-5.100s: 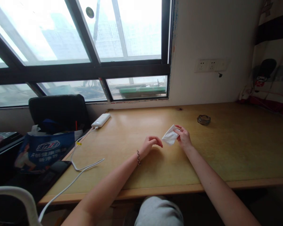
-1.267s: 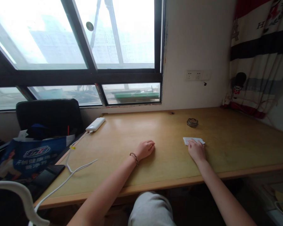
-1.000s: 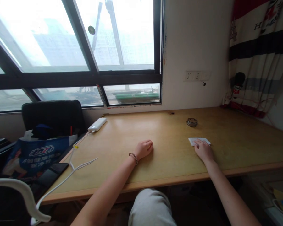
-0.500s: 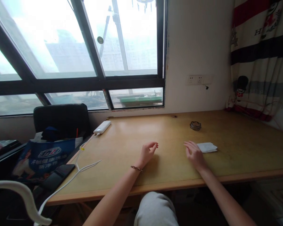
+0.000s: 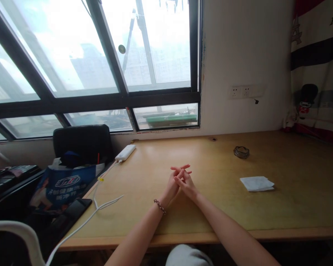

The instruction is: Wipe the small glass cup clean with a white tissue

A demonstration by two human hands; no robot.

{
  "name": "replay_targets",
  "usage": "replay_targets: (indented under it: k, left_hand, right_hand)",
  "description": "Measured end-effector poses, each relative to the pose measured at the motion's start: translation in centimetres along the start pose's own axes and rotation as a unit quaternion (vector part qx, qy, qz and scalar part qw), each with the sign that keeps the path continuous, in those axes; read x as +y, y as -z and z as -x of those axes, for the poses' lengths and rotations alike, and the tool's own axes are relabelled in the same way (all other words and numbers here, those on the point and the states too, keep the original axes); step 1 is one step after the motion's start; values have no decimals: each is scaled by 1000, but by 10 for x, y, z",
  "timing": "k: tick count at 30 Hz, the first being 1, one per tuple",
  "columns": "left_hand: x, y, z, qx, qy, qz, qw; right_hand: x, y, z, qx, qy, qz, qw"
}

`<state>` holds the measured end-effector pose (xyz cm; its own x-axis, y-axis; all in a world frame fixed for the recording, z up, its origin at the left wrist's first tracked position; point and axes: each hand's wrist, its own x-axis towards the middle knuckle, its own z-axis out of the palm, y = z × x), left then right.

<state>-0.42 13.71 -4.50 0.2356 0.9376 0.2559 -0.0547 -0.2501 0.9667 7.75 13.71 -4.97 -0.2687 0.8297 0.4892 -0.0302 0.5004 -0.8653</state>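
Over the middle of the wooden table (image 5: 219, 207), my left hand (image 5: 172, 187) and my right hand (image 5: 189, 186) meet with their fingers crossed through each other. The fingers stretch out and stand apart, and neither hand holds any object. A beaded bracelet (image 5: 160, 207) circles my left wrist. To the right of my hands lies a folded white tissue or paper (image 5: 256, 183), touched by neither hand. Farther back on that side is a dark glass ashtray-like dish (image 5: 241, 152).
A white power bank (image 5: 125, 153) with a white cable (image 5: 96, 195) lies along the table's left edge. Beyond that edge are a black chair (image 5: 81, 142), a blue bag (image 5: 66, 184) and a dark phone-like slab (image 5: 77, 208). Wall and window stand behind the table.
My right hand has moved left, away from beside the white tissue, and its fingers now cross those of my left hand. The camera view has shifted slightly left.
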Motion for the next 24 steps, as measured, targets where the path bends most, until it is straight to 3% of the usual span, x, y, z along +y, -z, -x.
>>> replay_targets:
  k: [5, 12, 24]
  left_hand:
    - [3, 0, 1, 3, 17, 93, 996]
    - [-2, 4, -1, 26, 44, 90, 995]
    - [-16, 0, -8, 11, 12, 91, 996]
  right_hand:
    - [1, 3, 2, -5, -25, -16, 1000]
    - [9, 0, -1, -5, -13, 3, 1000]
    - [13, 12, -1, -2, 11, 53, 999]
